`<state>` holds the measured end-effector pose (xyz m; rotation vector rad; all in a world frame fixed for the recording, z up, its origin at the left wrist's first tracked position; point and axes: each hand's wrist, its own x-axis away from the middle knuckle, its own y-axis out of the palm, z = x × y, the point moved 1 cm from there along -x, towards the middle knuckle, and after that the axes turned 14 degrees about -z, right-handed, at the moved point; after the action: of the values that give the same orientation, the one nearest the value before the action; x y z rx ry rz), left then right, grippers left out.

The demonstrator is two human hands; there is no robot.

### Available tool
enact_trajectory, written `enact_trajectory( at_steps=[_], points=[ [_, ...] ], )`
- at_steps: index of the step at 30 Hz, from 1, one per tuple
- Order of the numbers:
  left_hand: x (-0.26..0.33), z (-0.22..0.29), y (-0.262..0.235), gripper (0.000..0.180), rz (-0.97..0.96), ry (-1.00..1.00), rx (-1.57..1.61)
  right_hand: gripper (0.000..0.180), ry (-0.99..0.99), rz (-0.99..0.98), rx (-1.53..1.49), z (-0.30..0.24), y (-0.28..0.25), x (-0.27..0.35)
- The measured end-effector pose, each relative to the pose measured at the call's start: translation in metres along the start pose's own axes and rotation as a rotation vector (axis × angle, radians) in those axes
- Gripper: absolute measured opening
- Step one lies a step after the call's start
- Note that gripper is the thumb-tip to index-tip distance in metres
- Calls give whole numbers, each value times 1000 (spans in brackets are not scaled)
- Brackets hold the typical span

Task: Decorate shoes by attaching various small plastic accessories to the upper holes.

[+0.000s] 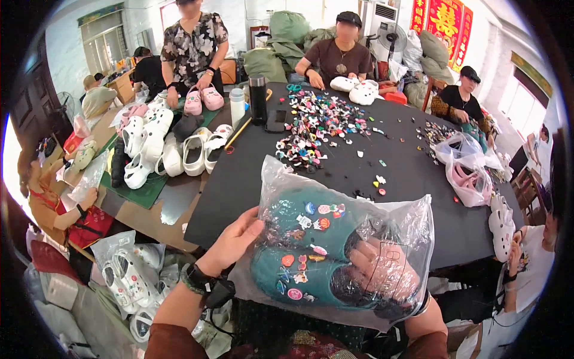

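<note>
In front of me is a clear plastic bag (pixel 276 173) with a pair of teal clogs (pixel 332 238) inside, their tops dotted with small colourful charms. My left hand (pixel 238 238) pinches the bag's left edge beside the toe end, thumb on top. Seen through the plastic, my right hand (pixel 385 266) reaches into the bag from the right and grips the clogs at their foot openings. Some of its fingertips are hidden within the shoes.
Loose charms (pixel 305 134) lie heaped on the black table (pixel 239 179). White clogs (pixel 143 140) line the left side, near a black bottle (pixel 257 100). Bagged clogs (pixel 128 272) sit low at left. A plastic bag of pink clogs (pixel 469 176) lies right. Several people work around the table.
</note>
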<state>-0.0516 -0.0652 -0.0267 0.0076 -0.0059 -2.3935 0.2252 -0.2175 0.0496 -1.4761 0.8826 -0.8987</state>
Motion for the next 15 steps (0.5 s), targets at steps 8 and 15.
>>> enact_trajectory(
  at_steps=[8,15],
  points=[
    [1,5,-13,12,429,244,-314,26,-120,101,139,14,10,23],
    [22,14,-51,11,546,290,-248,25,-53,192,-19,7,3,18]
  ],
)
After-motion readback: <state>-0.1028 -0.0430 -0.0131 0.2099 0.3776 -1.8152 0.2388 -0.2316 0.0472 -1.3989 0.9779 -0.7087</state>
